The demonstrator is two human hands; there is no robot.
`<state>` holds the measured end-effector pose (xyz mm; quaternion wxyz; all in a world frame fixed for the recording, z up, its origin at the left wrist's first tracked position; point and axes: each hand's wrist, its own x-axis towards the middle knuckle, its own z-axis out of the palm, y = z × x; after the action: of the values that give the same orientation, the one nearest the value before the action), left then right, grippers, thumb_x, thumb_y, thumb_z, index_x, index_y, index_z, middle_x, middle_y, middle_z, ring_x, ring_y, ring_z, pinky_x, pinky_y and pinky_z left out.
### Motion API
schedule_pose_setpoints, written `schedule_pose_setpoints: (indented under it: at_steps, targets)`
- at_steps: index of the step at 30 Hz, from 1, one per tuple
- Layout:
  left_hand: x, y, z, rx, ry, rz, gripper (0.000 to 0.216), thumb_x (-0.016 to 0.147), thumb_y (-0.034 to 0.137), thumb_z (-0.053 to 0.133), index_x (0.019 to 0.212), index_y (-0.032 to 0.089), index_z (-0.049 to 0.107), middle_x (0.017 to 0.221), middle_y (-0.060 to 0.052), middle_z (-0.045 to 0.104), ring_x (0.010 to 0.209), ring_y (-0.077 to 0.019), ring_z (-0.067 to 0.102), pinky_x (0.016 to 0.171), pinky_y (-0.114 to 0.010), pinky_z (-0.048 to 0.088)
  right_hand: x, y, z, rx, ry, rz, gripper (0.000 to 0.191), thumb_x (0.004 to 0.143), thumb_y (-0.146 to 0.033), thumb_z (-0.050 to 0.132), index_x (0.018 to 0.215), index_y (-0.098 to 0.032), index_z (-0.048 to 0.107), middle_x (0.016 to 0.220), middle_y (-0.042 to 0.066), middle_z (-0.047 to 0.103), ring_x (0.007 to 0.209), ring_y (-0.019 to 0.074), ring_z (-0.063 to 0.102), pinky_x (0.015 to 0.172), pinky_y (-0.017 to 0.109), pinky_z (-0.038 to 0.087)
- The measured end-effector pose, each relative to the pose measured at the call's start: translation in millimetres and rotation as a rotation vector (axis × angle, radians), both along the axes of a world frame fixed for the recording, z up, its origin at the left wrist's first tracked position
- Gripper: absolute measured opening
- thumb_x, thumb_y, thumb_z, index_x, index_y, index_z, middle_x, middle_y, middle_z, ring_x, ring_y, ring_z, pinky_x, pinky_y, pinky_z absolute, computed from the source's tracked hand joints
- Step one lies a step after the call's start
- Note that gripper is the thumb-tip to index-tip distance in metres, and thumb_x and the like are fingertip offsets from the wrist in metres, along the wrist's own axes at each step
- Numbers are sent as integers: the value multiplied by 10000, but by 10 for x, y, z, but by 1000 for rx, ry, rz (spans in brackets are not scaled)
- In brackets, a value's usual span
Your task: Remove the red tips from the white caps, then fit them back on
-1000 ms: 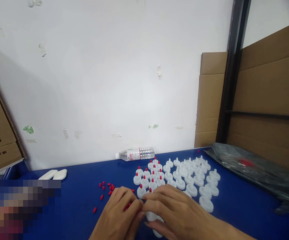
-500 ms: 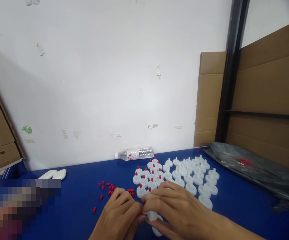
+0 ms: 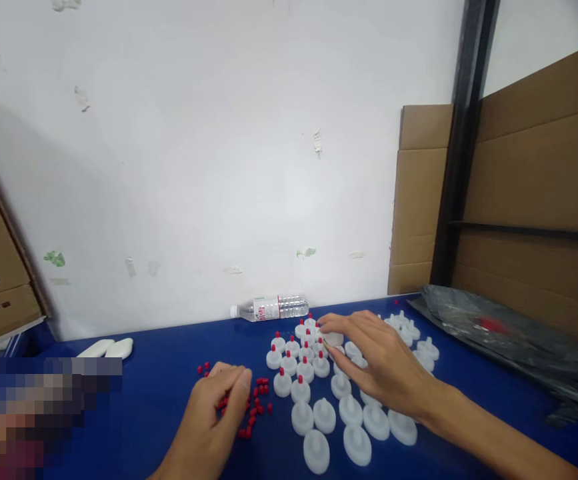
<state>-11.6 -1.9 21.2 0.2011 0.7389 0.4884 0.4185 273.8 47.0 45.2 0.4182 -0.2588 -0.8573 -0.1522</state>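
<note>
On the blue table (image 3: pixel 159 393), white nozzle caps stand in a cluster. Those at the left (image 3: pixel 296 352) carry red tips; several at the front (image 3: pixel 351 427) and right are bare white. Loose red tips (image 3: pixel 257 397) lie scattered left of the cluster. My left hand (image 3: pixel 216 410) rests on that scatter with its fingers curled down; what they pinch is hidden. My right hand (image 3: pixel 376 360) reaches over the cluster's far side, and its fingertips close on a white cap (image 3: pixel 333 339).
A clear water bottle (image 3: pixel 273 308) lies by the white wall. A black plastic bag (image 3: pixel 513 343) with something red in it covers the table's right side. Cardboard sheets (image 3: pixel 533 200) and a black post (image 3: pixel 461 147) stand behind it. Two white oblong pieces (image 3: pixel 106 348) lie at the left.
My hands were pressed together over a cap near the front edge. They have parted: the right went forward to the far caps, the left went left onto the red tips. More bare caps show in front.
</note>
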Motion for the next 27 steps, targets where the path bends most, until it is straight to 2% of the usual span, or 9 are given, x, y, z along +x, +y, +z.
schedule_pose_setpoints:
  at_steps: [2, 4, 9, 14, 18, 21, 27]
  targets:
    - [-13, -4, 1, 228, 239, -45, 398, 1061, 322, 393, 683, 214, 456, 685, -2, 548, 658, -170, 486, 679, -309, 406, -20, -5, -30, -55, -21, 25, 193, 1002, -174, 556, 1191, -201, 588, 1162, 95, 743, 1002, 217, 715, 892, 406, 526]
    - [-10, -36, 19, 369, 376, -117, 281, 1035, 191, 418, 768, 210, 501, 775, -13, 585, 758, -185, 517, 734, -324, 413, -62, -33, -61, -86, -40, 62, 161, 1004, -176, 565, 1162, -202, 590, 1147, 84, 745, 1013, 208, 711, 929, 415, 507]
    - [12, -85, 100, 538, 440, -131, 177, 980, 75, 444, 879, 207, 506, 795, -19, 571, 832, -212, 499, 748, -351, 397, -112, -66, -80, -106, -68, 97, 51, 1020, -191, 568, 1032, -195, 617, 1087, 64, 729, 1034, 196, 681, 941, 393, 471]
    - [20, -17, 21, 461, 558, -169, 134, 1004, 108, 510, 1007, 225, 577, 955, -39, 636, 947, -246, 516, 828, -395, 422, -105, -75, -78, -170, -132, 20, 68, 1014, -247, 602, 1008, -221, 665, 1019, 36, 675, 917, 196, 605, 852, 379, 426]
    - [14, 22, -104, 342, 608, -200, 104, 1008, 149, 577, 1029, 245, 611, 1085, -43, 637, 1038, -272, 515, 888, -433, 435, -115, -60, -119, -225, -181, 18, 74, 1005, -228, 615, 984, -233, 686, 905, -4, 670, 870, 175, 583, 903, 376, 382]
    - [8, 48, -175, 290, 607, -208, 101, 1008, 151, 582, 1023, 244, 620, 1107, -45, 624, 1051, -273, 510, 897, -435, 443, -121, -33, -141, -271, -223, -17, 70, 993, -223, 631, 969, -239, 694, 880, -17, 682, 882, 172, 585, 944, 374, 358]
    - [-17, 102, -226, 229, 622, -208, 154, 972, 106, 622, 1031, 249, 627, 1149, -42, 602, 1083, -272, 505, 921, -433, 449, -115, -31, -137, -406, -320, -57, 110, 984, -241, 643, 891, -242, 702, 800, -30, 694, 849, 172, 585, 964, 381, 332]
